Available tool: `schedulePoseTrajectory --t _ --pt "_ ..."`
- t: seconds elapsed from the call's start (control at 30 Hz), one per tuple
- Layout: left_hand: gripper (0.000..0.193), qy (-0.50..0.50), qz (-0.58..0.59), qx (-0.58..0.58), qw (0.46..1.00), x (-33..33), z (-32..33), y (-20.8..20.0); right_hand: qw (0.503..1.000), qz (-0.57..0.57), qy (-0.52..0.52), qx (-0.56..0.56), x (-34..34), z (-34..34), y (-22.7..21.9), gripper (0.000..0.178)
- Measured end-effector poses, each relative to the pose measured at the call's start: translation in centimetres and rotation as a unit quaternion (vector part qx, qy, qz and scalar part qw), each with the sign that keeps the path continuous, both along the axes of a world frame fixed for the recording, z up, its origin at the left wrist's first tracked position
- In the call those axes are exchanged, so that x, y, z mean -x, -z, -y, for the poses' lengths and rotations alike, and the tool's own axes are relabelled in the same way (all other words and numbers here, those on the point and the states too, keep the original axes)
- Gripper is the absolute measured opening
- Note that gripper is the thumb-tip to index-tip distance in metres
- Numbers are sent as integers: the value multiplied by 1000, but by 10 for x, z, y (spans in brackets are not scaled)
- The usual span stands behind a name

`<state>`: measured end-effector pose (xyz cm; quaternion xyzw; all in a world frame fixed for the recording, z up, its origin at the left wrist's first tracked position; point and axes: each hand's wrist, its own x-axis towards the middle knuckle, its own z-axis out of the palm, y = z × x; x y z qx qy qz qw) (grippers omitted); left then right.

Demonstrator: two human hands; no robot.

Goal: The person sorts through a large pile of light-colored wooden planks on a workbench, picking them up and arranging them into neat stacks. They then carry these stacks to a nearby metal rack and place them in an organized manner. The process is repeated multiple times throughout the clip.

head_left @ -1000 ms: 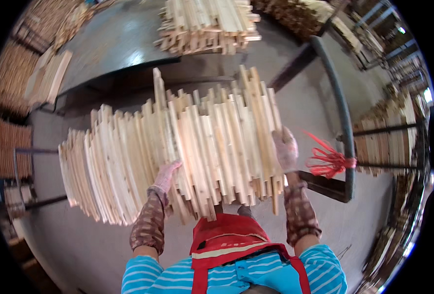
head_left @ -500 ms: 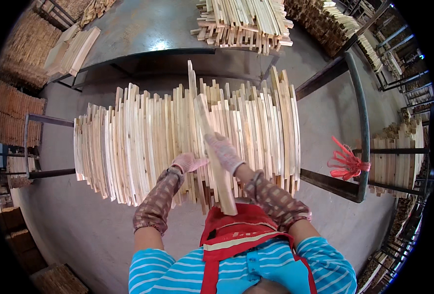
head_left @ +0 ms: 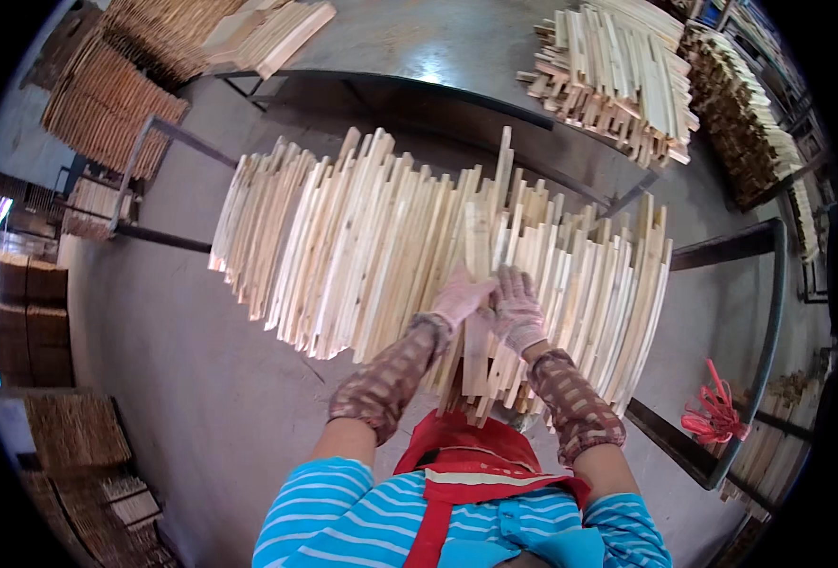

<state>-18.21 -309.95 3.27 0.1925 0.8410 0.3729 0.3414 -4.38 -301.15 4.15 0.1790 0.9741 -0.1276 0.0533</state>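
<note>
A broad pale wooden strip (head_left: 476,357) lies flat on top of a long row of narrow wooden strips (head_left: 357,237), running away from me. My left hand (head_left: 461,295), in a pale pinkish work glove, rests on the strip with its thumb stretched out to the right. Just beside it, my right hand (head_left: 517,308) wears a similar glove and lies at the strip's right edge, fingers long and flat. The two hands nearly meet over the wood. Both palms are hidden.
The row sits in a dark metal frame (head_left: 772,312) with a red plastic tie (head_left: 715,417) on its right post. Beyond stands a metal table (head_left: 391,47) carrying a pile of strips (head_left: 618,76). More wood stacks (head_left: 114,109) line the left.
The broad strip, tilted up in my right hand before, now lies down on the row. My left hand has come onto it, and my right hand has loosened. The view has turned.
</note>
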Motion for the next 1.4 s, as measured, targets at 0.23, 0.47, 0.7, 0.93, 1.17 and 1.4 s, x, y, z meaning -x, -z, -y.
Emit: schedulePoseTrajectory --t 0.23,0.47,0.7,0.93,1.17,1.4 --pt "68 95 76 48 991 41 -14 -1 996 26 40 77 -1 5 -40 64" --pt "66 131 107 116 979 62 -13 8 932 -67 176 311 -170 69 -75 47" --pt "61 -33 -110 84 990 -35 -25 -3 859 -60 349 369 -375 108 -92 41" --pt "48 -137 -40 132 981 -64 21 13 758 30 476 444 -565 83 -44 49" --pt "42 -139 -56 89 985 -281 12 46 853 14 422 307 -714 -34 -39 40" --pt "36 166 51 162 971 -491 -156 85 859 -116 365 340 -752 -174 -21 51"
